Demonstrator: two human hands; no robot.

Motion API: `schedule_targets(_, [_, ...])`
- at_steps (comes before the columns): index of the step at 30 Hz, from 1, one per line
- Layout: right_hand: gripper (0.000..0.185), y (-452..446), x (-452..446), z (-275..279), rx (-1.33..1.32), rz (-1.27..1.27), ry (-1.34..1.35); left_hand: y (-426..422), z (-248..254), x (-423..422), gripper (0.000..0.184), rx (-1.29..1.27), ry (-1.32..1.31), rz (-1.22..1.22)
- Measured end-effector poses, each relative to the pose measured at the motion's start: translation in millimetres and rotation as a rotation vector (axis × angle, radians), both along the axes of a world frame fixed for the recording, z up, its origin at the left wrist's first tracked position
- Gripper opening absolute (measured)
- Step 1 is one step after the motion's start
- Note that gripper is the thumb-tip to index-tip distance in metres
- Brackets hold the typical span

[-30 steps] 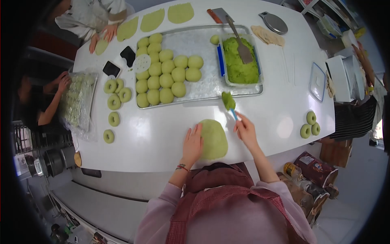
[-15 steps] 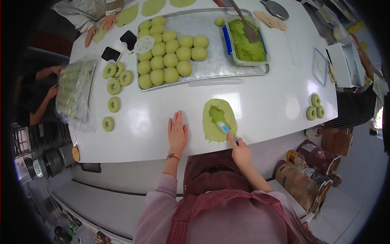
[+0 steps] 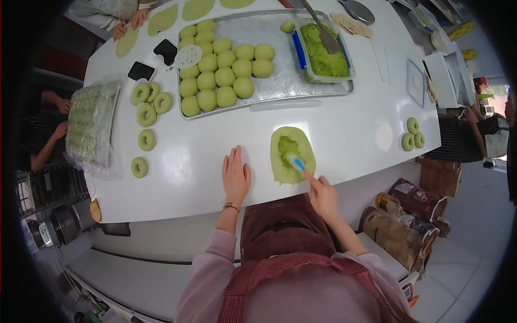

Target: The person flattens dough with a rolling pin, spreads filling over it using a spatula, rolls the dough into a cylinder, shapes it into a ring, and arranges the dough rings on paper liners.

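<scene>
Flat on the white table in front of me lies a rolled-out sheet of green dough (image 3: pixel 307 151), with darker green filling (image 3: pixel 287 145) smeared down its middle. My right hand (image 3: pixel 323 198) grips a small blue spatula (image 3: pixel 298 163), its pale tip blurred by motion over the filling. To the left of the dough, my left hand (image 3: pixel 236 175) rests palm down on the tabletop, fingers stretched out and holding nothing. Beyond the dough, a clear box (image 3: pixel 323 79) of green filling stands on a metal tray (image 3: pixel 291 92), with a brown spatula (image 3: pixel 328 40) stuck in it.
Round green dough balls (image 3: pixel 226 97) fill the tray's left side. Dough rings (image 3: pixel 146 140) lie at left and right. Two black-topped devices (image 3: pixel 141 71) sit beside the tray. A co-worker's hands (image 3: pixel 129 24) touch dough at the far left; another person holds a plastic-covered tray (image 3: pixel 91 129).
My right hand has moved the spatula slightly, and the filling covers a wider patch. The whole view has shifted a little. My left hand stays flat on the table.
</scene>
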State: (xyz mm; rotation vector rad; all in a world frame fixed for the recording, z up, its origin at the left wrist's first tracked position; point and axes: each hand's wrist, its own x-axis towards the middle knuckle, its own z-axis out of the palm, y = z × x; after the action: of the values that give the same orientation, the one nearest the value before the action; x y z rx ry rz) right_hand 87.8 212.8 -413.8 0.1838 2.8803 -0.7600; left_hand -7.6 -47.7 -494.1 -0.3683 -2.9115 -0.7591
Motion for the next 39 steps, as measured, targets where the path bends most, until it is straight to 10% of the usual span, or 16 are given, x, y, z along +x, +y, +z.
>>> schedule_targets(39, [0.063,14,-13,-24,0.214,0.218,0.093,1,1,0,0.058,0.0,-0.002,0.023])
